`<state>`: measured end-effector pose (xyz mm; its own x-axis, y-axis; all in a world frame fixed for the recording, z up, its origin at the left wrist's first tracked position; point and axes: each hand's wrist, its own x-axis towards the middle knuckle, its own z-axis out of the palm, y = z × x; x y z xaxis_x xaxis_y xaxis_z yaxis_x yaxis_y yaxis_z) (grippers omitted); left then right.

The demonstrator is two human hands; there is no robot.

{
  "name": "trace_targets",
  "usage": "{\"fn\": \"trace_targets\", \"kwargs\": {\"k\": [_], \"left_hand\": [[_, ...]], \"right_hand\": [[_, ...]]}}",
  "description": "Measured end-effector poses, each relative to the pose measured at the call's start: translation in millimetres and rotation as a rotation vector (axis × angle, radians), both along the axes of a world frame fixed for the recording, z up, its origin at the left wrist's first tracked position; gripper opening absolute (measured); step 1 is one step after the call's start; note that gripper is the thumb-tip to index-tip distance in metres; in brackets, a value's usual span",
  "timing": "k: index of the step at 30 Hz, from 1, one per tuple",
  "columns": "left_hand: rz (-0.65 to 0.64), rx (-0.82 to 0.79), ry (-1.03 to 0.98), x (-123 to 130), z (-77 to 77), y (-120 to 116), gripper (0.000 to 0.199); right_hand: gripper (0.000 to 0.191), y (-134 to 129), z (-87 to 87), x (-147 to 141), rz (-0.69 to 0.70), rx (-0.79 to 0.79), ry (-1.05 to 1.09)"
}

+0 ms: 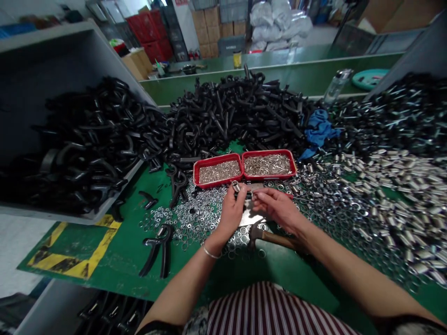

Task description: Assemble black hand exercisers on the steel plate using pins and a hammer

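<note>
My left hand (232, 209) is closed around a small shiny metal cylinder (236, 186) whose end shows between thumb and forefinger. Close by on the right, my right hand (279, 209) has its thumb and fingertips pinched together; whatever sits in the pinch is too small to make out. A pale metal plate (249, 217) lies beneath both hands. Just below them rests a hammer (274, 237) with a wooden handle, partly hidden by my right forearm. Beyond my fingers stand two red trays, the left tray (218, 184) with tiny metal parts and the right tray (270, 176) with small pins.
Loose washers (195, 209) and rings cover the green table (115, 260). A black two-legged part (159, 251) lies at the left. Black parts (223, 111) are heaped behind, spilling from a grey bin (118, 60). Metal sleeves (387, 190) and a blue cloth (319, 130) lie right.
</note>
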<state>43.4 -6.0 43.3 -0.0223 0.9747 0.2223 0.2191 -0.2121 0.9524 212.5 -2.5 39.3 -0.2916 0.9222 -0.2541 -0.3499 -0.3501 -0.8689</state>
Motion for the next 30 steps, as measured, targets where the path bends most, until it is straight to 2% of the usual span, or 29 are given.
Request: {"fn": "trace_targets", "kwargs": {"k": [3, 6, 10, 13, 16, 18, 20, 23, 25, 30], "left_hand": [[0.017, 0.007, 0.076, 2, -5.2, -1, 0.026], [0.037, -0.01, 0.136, 3, -10.7, -2, 0.026], [0.038, -0.023, 0.178, 3, -12.4, -2, 0.025], [-0.013, 0.021, 0.219, 1, -7.0, -3, 0.023], [-0.132, 0.083, 0.251, -4, 1.9, -3, 0.02], [-0.166, 0.074, 0.238, -7, 6.7, -3, 0.019], [-0.128, 0.035, 0.207, -9, 9.7, -2, 0.021], [-0.068, 0.028, 0.177, -9, 13.2, -2, 0.022], [-0.085, 0.053, 0.188, -10, 15.7, -2, 0.021], [-0.162, 0.019, 0.181, -11, 17.2, 0, 0.02]], "right_hand": [[0.023, 1, -7.4, -12, 0.068, -0.136, 0.151], [0.024, 2, -11.9, -11, 0.102, -0.174, 0.185], [0.029, 2, -13.9, -5, 0.117, -0.029, 0.084], [0.033, 2, -13.9, -1, 0.158, 0.082, -0.017], [0.036, 5, -10.4, 2, 0.26, 0.063, 0.038], [0.037, 8, -5.5, 1, 0.324, 0.076, 0.077], [0.037, 10, 0.4, -1, 0.317, 0.164, 0.023], [0.034, 11, 6.6, -4, 0.231, 0.291, -0.121], [0.033, 11, 6.5, -3, 0.242, 0.289, -0.106], [0.036, 14, -0.5, 2, 0.434, 0.194, 0.032]]}}
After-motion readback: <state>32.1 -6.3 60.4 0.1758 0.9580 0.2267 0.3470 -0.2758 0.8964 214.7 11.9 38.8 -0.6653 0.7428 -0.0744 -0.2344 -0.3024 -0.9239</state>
